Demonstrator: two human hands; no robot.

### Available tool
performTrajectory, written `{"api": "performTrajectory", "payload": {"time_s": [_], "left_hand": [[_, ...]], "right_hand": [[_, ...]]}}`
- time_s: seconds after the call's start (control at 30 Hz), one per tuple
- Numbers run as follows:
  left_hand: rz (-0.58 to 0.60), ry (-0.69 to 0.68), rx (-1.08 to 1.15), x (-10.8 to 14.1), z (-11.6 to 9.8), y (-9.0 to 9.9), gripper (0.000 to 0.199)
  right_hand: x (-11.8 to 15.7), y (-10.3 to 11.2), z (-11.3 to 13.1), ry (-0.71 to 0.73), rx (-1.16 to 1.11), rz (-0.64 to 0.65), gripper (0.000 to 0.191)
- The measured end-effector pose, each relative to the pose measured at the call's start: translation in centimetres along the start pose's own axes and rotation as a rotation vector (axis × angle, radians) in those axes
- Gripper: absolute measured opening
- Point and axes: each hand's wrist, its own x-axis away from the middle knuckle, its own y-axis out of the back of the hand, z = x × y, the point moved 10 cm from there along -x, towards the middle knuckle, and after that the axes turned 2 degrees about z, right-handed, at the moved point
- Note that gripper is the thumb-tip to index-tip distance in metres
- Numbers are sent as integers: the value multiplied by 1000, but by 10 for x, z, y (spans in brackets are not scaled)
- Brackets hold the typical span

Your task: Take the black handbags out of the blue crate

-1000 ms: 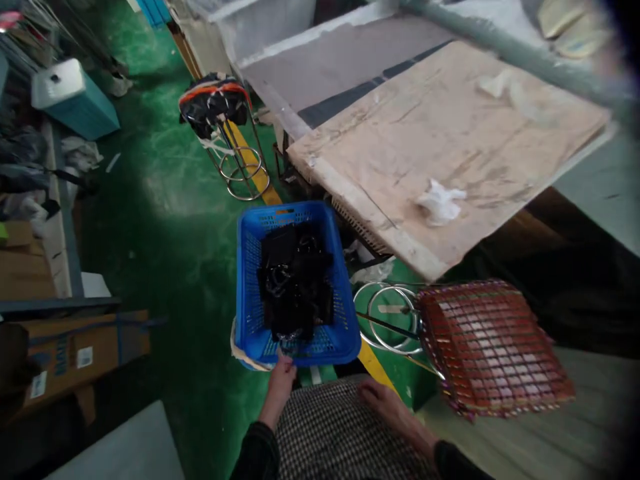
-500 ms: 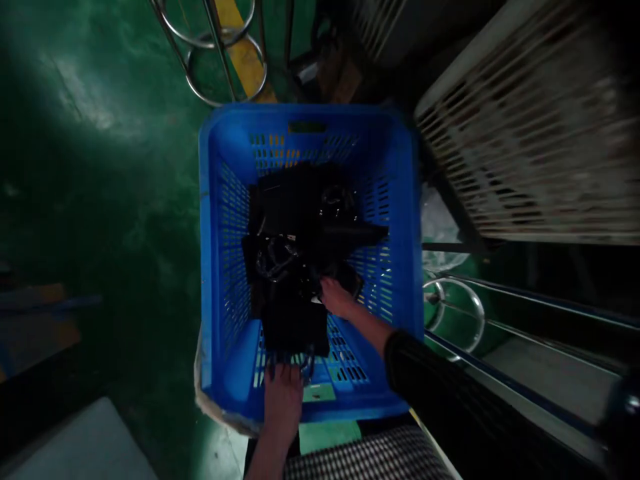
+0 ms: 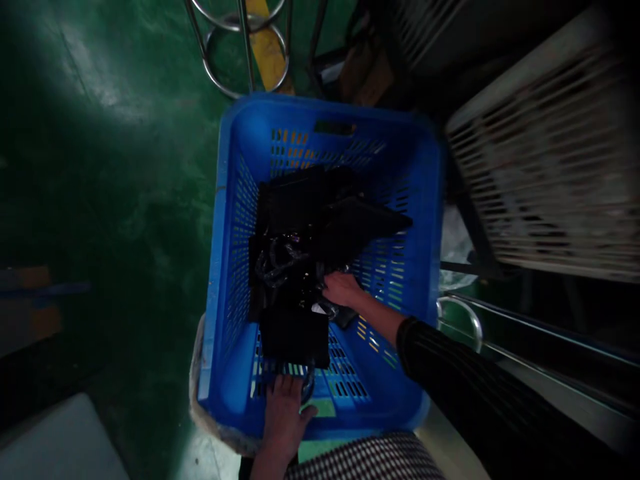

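Observation:
A blue plastic basket (image 3: 213, 287) stands before me with several dark, flat items inside that look like black bags. One black bag (image 3: 295, 335) lies at the near end, with a loop in clear wrap (image 3: 309, 383) hanging from it. Just beside that loop my left hand (image 3: 286, 410) is open, thumb spread, near the basket's front wall. My right hand (image 3: 343, 290) reaches into the pile with its fingers curled round a dark bag, whose outline is hard to see. Wrapped, chain-like handles (image 3: 277, 260) lie left of it. A pointed black piece (image 3: 370, 223) leans toward the right wall.
A metal stool frame (image 3: 245, 47) stands beyond the basket on the green floor (image 3: 125, 200). Pale slatted crates (image 3: 545, 153) and metal rails (image 3: 540, 323) are close on the right. A white surface (image 3: 65, 443) is at lower left.
The view has shifted and turned slightly, so the basket sits farther right. My left thumb has spread away from the fingers. The pointed black piece now shows broader, its position in the pile altered.

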Motion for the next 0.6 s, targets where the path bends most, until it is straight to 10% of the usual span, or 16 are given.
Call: {"api": "performTrajectory", "payload": {"time_s": [0.37,0.6], "left_hand": [[-47,119,7,50,-35,38,37],[-253,269,463,115,-16,104,32]], "right_hand": [[181,100,30,273,-567,-105,30],[379,139,-39,115,-1332,-168,39]]}}
